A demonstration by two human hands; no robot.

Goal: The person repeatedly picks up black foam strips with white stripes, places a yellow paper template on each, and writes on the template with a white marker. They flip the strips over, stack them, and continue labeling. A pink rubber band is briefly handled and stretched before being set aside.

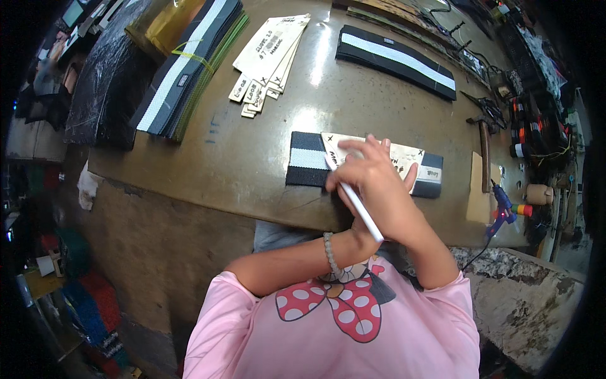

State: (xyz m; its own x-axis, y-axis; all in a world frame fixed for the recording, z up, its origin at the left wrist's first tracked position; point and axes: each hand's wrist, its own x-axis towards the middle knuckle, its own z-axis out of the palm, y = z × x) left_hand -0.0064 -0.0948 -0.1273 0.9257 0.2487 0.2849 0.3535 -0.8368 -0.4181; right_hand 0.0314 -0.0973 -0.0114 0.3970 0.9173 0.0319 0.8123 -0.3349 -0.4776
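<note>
A black-and-grey webbing piece with a pale stripe lies flat near the table's front edge. On it rests a cream card template bearing handwriting and X marks; a small lettered tag lies at its right. My right hand is over the template, holding a slim white pen that slants across the fingers, one end towards the template's left edge. My left hand reaches in from the left beneath the right. Most of it is hidden, so its grip cannot be made out.
Stacked webbing tied with yellow cord stands at left. More card templates fan out at the back, and another webbing stack lies back right. Along the right are scissors, a hammer and a blue glue gun with its cord.
</note>
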